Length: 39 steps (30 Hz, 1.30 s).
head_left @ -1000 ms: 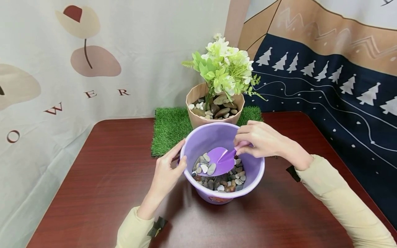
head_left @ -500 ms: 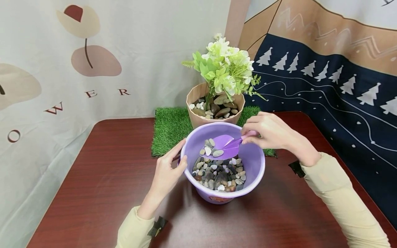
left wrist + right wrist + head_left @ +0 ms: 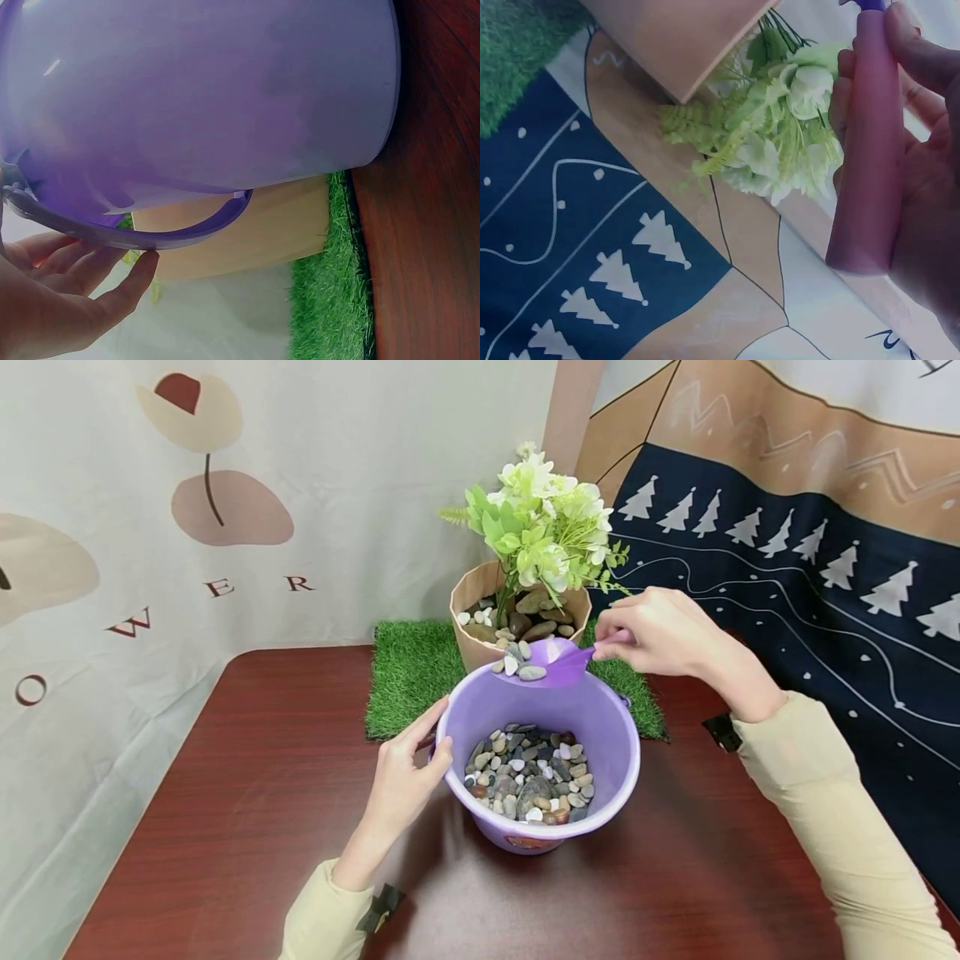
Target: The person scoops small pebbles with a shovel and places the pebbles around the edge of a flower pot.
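My left hand holds the near-left rim of a purple bucket, its thumb and index finger at the edge. In the left wrist view its fingers meet the bucket's curved handle. Grey, brown and white pebbles cover the bottom of the bucket. My right hand grips the pink handle of a purple toy trowel. Several pebbles lie on its blade, which hangs over the bucket's far rim, in front of the planter.
Behind the bucket, a beige planter stands on a green artificial-grass mat. It holds stones and a white-and-green flower arrangement. All stand on a dark red wooden table. Printed cloths hang behind and to the right.
My right hand has lifted the loaded trowel up and away from inside the bucket, toward the far rim and planter. The pebbles below are now uncovered. My left hand stays put.
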Motion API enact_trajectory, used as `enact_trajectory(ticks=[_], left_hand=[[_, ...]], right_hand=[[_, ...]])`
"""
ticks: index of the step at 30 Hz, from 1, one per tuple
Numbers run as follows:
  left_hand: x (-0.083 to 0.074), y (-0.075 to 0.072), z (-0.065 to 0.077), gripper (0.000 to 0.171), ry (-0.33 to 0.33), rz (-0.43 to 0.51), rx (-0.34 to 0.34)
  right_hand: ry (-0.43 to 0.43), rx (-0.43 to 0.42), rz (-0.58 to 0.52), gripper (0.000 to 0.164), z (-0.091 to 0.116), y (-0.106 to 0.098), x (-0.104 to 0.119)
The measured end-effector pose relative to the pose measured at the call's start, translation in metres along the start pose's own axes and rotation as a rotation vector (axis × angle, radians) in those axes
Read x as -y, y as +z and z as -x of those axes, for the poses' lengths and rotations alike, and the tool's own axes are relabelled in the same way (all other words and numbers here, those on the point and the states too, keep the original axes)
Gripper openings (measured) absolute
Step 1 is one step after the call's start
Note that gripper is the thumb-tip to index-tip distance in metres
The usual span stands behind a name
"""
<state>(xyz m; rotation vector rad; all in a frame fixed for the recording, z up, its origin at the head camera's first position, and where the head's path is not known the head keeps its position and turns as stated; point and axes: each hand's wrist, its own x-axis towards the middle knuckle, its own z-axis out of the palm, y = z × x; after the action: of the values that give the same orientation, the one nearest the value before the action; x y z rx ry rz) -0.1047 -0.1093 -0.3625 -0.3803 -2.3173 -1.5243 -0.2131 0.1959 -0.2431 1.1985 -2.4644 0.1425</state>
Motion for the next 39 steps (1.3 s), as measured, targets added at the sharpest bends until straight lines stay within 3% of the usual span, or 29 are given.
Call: enact_trajectory(ticks=[8,17,30,39], left_hand=[[0.001,0.001,0.001,0.050,-0.009,0.005,0.002],[0.000,0.002,0.001,0.050,-0.020,0.013,0.005],[-0.001,0.002,0.001,0.050,-0.024,0.016,0.002],[-0.001,0.002,0.001,0.050,-0.025,0.019,0.003]], right_hand=[[0.188,0.176,0.094,0.016,-0.033,-0.008,-0.001],[0.316,0.308,0.104,0.020,-0.066,-0.001,0.002],[0.416,0.293,0.150,0.025,-0.100,0.019,0.012],[0.484,0.287,0.124,0.029,-0.107,0.024,0.019]])
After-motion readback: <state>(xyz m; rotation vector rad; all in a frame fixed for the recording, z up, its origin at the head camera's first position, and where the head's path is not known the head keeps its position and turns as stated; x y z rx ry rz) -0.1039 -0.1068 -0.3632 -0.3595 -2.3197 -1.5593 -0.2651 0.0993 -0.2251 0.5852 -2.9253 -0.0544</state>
